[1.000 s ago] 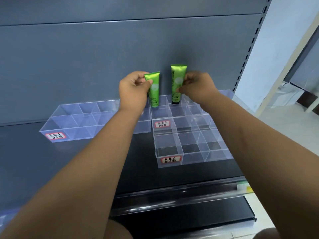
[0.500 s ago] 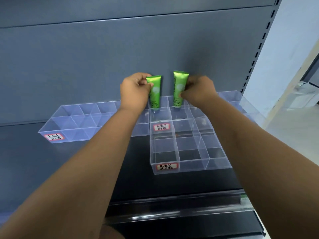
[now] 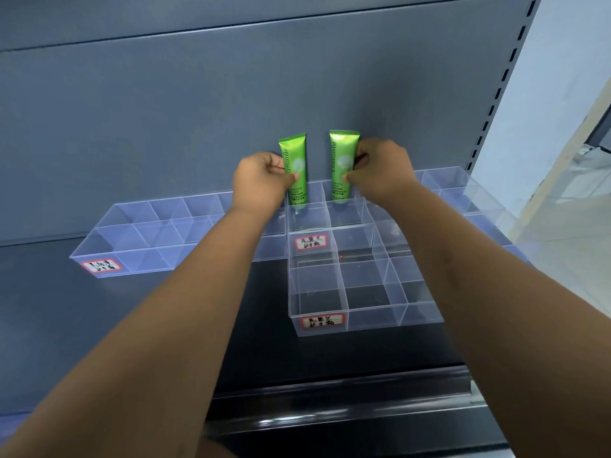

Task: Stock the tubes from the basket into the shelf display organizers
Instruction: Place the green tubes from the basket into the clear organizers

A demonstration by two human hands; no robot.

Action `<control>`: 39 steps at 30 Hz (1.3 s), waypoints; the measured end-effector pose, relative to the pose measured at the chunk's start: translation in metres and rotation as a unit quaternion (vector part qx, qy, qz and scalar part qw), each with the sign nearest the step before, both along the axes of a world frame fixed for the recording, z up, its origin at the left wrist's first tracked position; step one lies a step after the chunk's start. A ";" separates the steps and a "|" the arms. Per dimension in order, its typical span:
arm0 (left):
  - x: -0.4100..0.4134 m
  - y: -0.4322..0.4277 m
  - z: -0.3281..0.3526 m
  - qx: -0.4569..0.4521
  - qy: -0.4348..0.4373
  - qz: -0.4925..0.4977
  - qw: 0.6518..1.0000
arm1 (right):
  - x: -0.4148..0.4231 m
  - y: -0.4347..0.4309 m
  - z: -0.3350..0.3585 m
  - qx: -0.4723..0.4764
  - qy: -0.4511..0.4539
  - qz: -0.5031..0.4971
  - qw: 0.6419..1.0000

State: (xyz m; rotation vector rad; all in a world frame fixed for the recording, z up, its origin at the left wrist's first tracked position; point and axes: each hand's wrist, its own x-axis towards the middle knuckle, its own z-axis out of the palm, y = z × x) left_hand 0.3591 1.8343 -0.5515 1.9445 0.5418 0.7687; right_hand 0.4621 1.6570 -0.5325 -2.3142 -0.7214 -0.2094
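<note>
While both arms reached fwd over the dark shelf board point(image 3: 251, 345), a clear plastic divided organizer w/ red-bordered label point(image 3: 155, 233) lay far left against the grey back panel point(image 3: 165, 127). Next, the left hand point(image 3: 261, 183) pinched a green squeeze tube marked Chamomile point(image 3: 294, 166) btw thumb & fingers. It was upright, lower end down in a back-row cell of the rear centre clear organizer point(image 3: 353, 238). Just beside it, not touching, a second green tube point(image 3: 342, 160) stood upright in the neighbouring back cell, gripped by the right hand point(image 3: 380, 173). A matching clear front organizer point(image 3: 363, 292) sat closer. Far right lay another clear divided tray point(image 3: 463, 190).
</note>
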 end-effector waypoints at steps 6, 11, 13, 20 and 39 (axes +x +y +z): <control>0.005 -0.002 -0.001 0.034 -0.007 -0.039 0.999 | 0.003 -0.003 -0.001 0.003 0.002 -0.001 1.000; 0.008 -0.005 -0.004 0.059 -0.012 -0.029 0.998 | 0.006 -0.006 -0.002 -0.001 0.001 0.000 1.000; 0.008 -0.006 -0.005 0.069 -0.014 -0.018 0.997 | 0.008 -0.007 -0.002 -0.004 -0.001 0.000 1.000; 0.006 -0.007 -0.010 0.039 -0.032 -0.008 0.999 | 0.008 -0.007 -0.005 0.005 0.004 0.004 1.000; 0.005 -0.008 -0.007 0.063 -0.020 0.006 0.998 | 0.004 -0.001 -0.015 0.106 0.089 0.004 0.990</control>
